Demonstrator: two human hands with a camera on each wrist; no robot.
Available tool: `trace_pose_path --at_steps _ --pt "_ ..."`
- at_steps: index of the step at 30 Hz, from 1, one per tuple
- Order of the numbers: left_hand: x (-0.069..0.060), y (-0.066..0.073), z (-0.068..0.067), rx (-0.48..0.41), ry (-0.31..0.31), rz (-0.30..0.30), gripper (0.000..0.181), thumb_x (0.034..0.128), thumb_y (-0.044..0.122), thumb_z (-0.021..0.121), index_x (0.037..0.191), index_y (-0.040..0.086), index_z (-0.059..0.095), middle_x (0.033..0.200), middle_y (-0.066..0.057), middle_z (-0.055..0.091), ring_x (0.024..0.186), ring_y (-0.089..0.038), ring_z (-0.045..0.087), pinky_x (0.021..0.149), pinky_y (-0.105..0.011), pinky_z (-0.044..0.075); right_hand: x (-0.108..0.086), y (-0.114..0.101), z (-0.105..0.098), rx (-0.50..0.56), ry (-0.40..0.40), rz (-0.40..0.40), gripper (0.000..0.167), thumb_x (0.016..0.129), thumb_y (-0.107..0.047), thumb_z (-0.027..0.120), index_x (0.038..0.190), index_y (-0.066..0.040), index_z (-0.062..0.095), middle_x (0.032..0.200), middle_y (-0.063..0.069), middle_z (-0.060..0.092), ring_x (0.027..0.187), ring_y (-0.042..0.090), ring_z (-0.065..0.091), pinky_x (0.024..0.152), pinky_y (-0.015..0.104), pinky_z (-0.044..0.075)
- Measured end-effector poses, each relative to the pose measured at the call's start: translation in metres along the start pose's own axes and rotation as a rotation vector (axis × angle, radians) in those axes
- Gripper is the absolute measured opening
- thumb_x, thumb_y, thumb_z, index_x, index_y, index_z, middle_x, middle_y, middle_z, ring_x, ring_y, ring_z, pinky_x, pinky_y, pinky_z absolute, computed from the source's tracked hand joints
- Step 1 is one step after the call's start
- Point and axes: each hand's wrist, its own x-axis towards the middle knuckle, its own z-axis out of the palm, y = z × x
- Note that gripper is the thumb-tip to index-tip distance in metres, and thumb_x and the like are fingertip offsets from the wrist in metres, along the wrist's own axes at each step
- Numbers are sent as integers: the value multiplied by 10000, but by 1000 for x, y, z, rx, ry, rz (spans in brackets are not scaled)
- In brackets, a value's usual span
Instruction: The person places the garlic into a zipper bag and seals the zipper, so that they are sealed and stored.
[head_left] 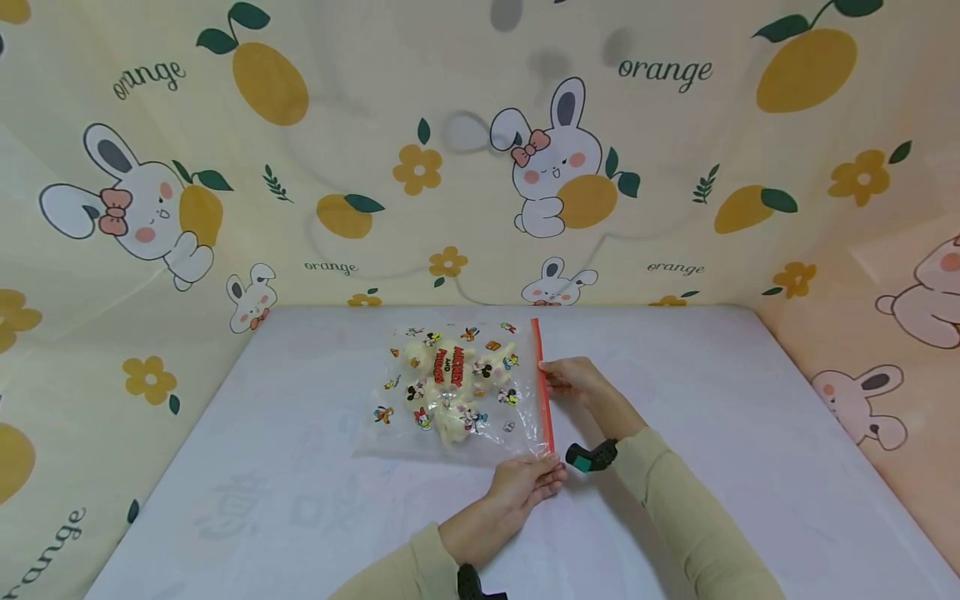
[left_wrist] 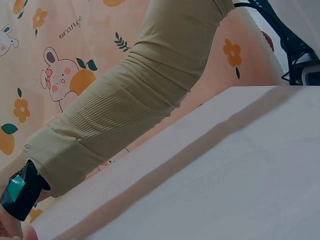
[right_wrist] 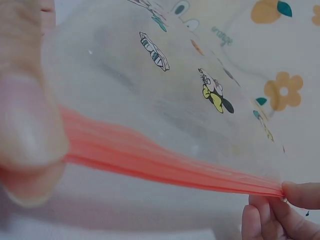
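A clear zip bag [head_left: 382,437] with a red zip edge [head_left: 547,417] and small cartoon prints lies on the white table. Inside it is something pale cream and lumpy [head_left: 452,429]; its kind is hard to make out through the prints. My left hand [head_left: 517,496] pinches the near end of the red edge between thumb and fingers. Farther up that edge, my right hand [head_left: 581,383] pinches the strip. Close up in the right wrist view, the red strip [right_wrist: 165,170] runs taut between the thumb and finger of my right hand [right_wrist: 30,135] and my left hand [right_wrist: 280,212].
The white table [head_left: 262,500] stretches out around the bag. Behind it and at both sides hangs a cloth [head_left: 465,50] printed with rabbits and oranges. Each wrist carries a black device; the right one [head_left: 592,456] shows a green face.
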Motion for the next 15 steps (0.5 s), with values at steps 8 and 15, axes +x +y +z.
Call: trace_pose_path --at_steps 8,15 --pt "0 0 -1 -6 0 -22 250 912 141 646 1079 -45 658 807 -7 731 726 -54 659 746 -213 572 1 -4 1 5 -4 1 447 931 -280 625 1253 25 569 873 -4 672 744 102 633 684 176 562" --pt "0 0 0 -6 6 -16 257 911 128 645 1089 -58 657 792 -5 728 719 -55 657 738 -209 575 5 -7 1 10 10 16 442 937 -286 619 1266 6 572 931 16 664 773 114 614 682 172 550"
